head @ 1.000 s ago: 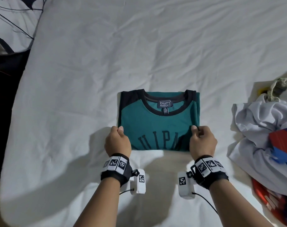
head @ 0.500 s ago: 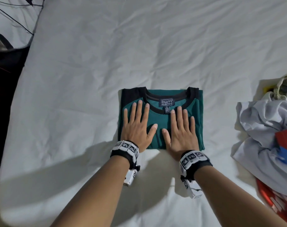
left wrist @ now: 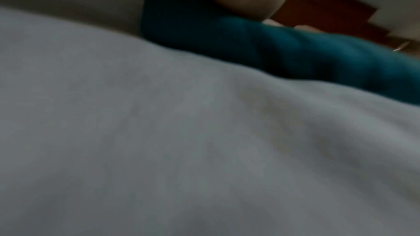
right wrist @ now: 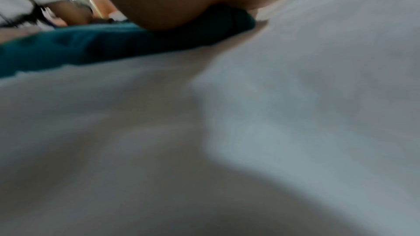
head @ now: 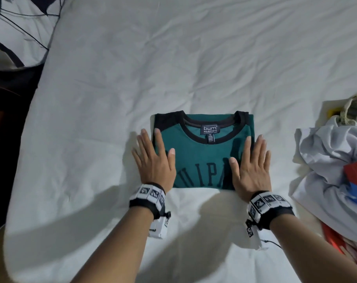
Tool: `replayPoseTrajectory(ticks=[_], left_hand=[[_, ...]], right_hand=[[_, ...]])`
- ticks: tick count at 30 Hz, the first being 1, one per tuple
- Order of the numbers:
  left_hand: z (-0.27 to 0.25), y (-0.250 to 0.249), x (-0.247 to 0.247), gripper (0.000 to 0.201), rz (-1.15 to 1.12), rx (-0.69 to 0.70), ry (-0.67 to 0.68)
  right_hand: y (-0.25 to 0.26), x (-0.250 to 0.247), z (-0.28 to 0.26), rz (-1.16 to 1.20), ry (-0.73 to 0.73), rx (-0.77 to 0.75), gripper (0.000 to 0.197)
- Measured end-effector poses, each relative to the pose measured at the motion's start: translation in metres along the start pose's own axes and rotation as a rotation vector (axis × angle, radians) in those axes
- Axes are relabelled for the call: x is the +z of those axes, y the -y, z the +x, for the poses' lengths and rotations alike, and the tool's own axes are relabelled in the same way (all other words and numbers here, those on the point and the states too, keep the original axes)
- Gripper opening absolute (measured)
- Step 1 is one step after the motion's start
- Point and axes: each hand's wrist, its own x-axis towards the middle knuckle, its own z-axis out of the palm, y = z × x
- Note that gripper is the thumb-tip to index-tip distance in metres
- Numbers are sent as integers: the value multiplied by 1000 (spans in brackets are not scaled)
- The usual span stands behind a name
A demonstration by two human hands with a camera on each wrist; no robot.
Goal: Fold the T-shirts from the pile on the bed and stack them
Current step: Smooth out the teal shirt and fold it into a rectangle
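Frame centre, on the bed [head: 112, 78] | green T-shirt [head: 202, 160] folded | left hand [head: 154, 160], right hand [head: 250, 166] flat, fingers straight, holding nothing | press side edges evenly, squaring folds.

Both forearms extend forward, roughly parallel, each wrist banded with a marker-tagged strap. Left hand [head: 153, 160] and right hand [head: 250, 165] lie palm down, fingers straight and slightly spread, thumbs angled inward toward each other.

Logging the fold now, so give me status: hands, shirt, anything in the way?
Left hand and right hand flat, pressing the side edges of the green T-shirt. Shirt folded, collar up, on the white sheet. Unfolded pile to the right, apart.
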Motion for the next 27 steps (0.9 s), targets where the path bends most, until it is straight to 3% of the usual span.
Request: replayPoseTrajectory(ticks=[2,6,12,15,19,27], left_hand=[[-16,-2,1,64,8,21,29],[-17,-2,-3,57,-38,-109,-24],[-1,11,-22,39,-541,-97,68],[0,30,-33,34,-713,-115,37],[-10,87,-50,32,-785,-244,-15],[-32,229,-92,29,-676,-391,-84]], right_hand=[[7,0,-9,79,-8,66,70],[20,-3,-14,215,-129,215,64],[30,-20,-9,431,-68,322,52],[46,-25,-17,495,-48,305,50],[99,-18,-38,567,-27,194,51],[225,20,-66,648,143,77,55]])
